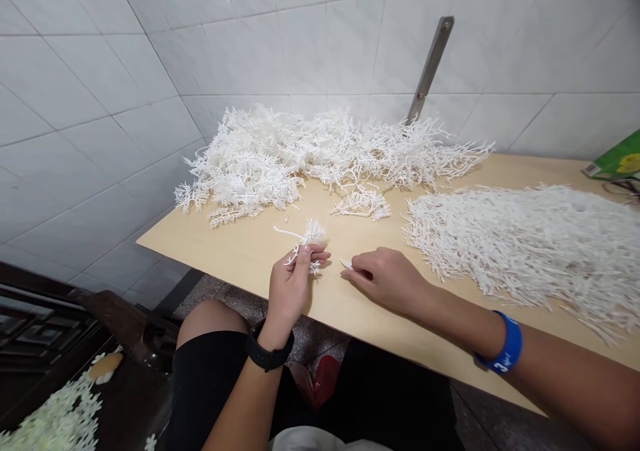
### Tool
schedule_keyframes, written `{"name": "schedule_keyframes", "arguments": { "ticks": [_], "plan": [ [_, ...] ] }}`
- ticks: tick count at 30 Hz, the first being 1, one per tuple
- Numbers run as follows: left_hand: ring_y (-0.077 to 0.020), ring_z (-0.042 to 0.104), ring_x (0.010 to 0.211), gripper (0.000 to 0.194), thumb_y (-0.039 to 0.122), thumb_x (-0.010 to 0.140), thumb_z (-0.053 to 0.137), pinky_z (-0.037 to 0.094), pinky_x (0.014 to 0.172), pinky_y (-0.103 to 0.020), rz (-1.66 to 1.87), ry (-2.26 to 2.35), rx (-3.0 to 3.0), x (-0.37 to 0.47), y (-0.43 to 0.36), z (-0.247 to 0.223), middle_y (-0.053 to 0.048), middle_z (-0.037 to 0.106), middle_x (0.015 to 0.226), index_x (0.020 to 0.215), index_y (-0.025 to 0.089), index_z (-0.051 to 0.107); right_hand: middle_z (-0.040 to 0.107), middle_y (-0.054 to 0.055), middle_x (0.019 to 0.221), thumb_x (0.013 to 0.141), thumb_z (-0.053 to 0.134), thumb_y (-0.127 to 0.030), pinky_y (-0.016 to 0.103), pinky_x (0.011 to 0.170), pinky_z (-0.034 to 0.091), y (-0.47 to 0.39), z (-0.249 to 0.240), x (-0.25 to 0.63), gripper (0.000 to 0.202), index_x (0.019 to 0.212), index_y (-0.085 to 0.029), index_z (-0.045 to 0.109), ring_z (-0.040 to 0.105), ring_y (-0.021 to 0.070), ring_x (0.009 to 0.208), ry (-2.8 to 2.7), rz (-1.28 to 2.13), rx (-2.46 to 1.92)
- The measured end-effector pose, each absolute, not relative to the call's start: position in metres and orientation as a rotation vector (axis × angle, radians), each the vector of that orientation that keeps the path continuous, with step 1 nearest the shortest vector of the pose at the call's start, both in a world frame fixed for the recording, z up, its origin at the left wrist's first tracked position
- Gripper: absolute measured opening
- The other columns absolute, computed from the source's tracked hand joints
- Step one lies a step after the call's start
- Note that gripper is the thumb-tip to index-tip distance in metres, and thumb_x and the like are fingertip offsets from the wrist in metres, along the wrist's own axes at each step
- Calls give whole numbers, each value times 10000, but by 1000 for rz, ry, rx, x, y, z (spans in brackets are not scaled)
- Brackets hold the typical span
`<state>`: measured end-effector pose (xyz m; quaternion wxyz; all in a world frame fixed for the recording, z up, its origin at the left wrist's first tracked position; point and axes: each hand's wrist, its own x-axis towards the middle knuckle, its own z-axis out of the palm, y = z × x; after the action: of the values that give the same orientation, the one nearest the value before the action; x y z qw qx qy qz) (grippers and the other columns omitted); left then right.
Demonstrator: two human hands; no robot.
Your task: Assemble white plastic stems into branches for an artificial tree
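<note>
My left hand (295, 278) pinches a small white branching plastic sprig (313, 233) over the front of the table. Just to its right, my right hand (377, 274) is closed, with the thin white tip of a small plastic piece (346, 264) poking out between thumb and forefinger. The two hands are a short gap apart. Behind them lies a small loose cluster of white sprigs (364, 203). A large tangled heap of white branching sprigs (300, 151) spreads along the back. On the right is a wide pile of short white pieces (530, 244).
The light wooden tabletop (200, 241) meets tiled walls, with a metal bracket (431, 71) at the back. A green packet (617, 156) lies at the far right. Lower left, pale flower-like pieces (60, 414) sit on a dark surface beside a dark wooden chair (120, 324).
</note>
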<state>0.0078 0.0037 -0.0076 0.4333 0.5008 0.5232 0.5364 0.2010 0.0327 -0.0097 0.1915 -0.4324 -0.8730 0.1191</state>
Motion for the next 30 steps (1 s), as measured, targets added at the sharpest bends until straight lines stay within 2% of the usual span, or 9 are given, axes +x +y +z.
{"name": "schedule_keyframes", "arguments": {
  "ticks": [5, 8, 11, 13, 16, 20, 22, 25, 30],
  "plan": [
    [-213, 738, 868, 437, 490, 950, 505, 561, 789, -307, 1332, 1289, 1269, 7, 4, -10, -133, 774, 954, 979, 111, 721, 491, 10, 519, 930, 574, -453, 293, 562, 237, 29, -9, 203, 480, 551, -184, 454, 395, 125, 524, -2275, 383, -1249],
    [-212, 735, 877, 445, 495, 952, 500, 555, 819, -313, 1363, 1267, 1262, 7, 4, -11, -131, 774, 959, 988, 110, 721, 520, 15, 559, 964, 491, -441, 278, 540, 332, 19, -7, 195, 438, 607, -189, 479, 466, 127, 529, -2030, 791, -1129],
    [-210, 725, 920, 447, 495, 959, 493, 544, 860, -318, 1374, 1265, 1269, 6, 4, -12, -133, 769, 1000, 1015, 115, 723, 667, 78, 826, 968, 454, -453, 285, 594, 507, 12, -8, 183, 319, 889, -179, 597, 642, 172, 720, -1678, 1460, -953],
    [-207, 715, 964, 452, 499, 964, 484, 539, 876, -312, 1383, 1275, 1259, 5, 4, -13, -131, 762, 1048, 1058, 124, 719, 676, 127, 1070, 944, 488, -417, 355, 773, 575, 13, -12, 178, 277, 1041, -184, 602, 672, 212, 968, -1499, 1629, -938],
    [-205, 710, 988, 462, 511, 959, 493, 546, 846, -293, 1376, 1268, 1220, 5, 4, -14, -130, 752, 1095, 1107, 132, 711, 578, 138, 1339, 910, 514, -297, 453, 1077, 445, 21, -18, 181, 228, 1092, -206, 617, 546, 238, 1270, -1434, 1377, -1146],
    [-226, 708, 1010, 502, 537, 950, 495, 561, 779, -284, 1326, 1270, 1217, 6, 4, -12, -145, 739, 1144, 1162, 132, 702, 380, 85, 1550, 883, 523, -202, 482, 1207, 260, 25, -19, 190, 296, 1162, -252, 607, 325, 245, 1455, -1514, 969, -1279],
    [-236, 698, 1053, 507, 534, 956, 484, 563, 814, -299, 1287, 1267, 1256, 6, 3, -9, -145, 726, 1185, 1197, 139, 693, 470, 94, 1475, 902, 516, -207, 467, 1173, 321, 21, -15, 189, 264, 1148, -245, 606, 399, 241, 1402, -1566, 909, -1209],
    [-233, 649, 1170, 461, 485, 975, 476, 510, 988, -340, 1220, 1229, 1377, 7, 2, -6, -119, 702, 1250, 1241, 169, 680, 681, 94, 1101, 948, 497, -282, 395, 945, 506, 14, -9, 184, 179, 1042, -201, 627, 635, 213, 1049, -1673, 1057, -1050],
    [-232, 589, 1263, 414, 417, 992, 466, 424, 1112, -378, 1083, 1084, 1602, 7, -1, -5, -92, 641, 1353, 1303, 211, 645, 703, 67, 941, 912, 601, -351, 305, 747, 500, 11, -8, 179, 242, 1052, -161, 656, 628, 177, 828, -1841, 1227, -896]
  ]
}}
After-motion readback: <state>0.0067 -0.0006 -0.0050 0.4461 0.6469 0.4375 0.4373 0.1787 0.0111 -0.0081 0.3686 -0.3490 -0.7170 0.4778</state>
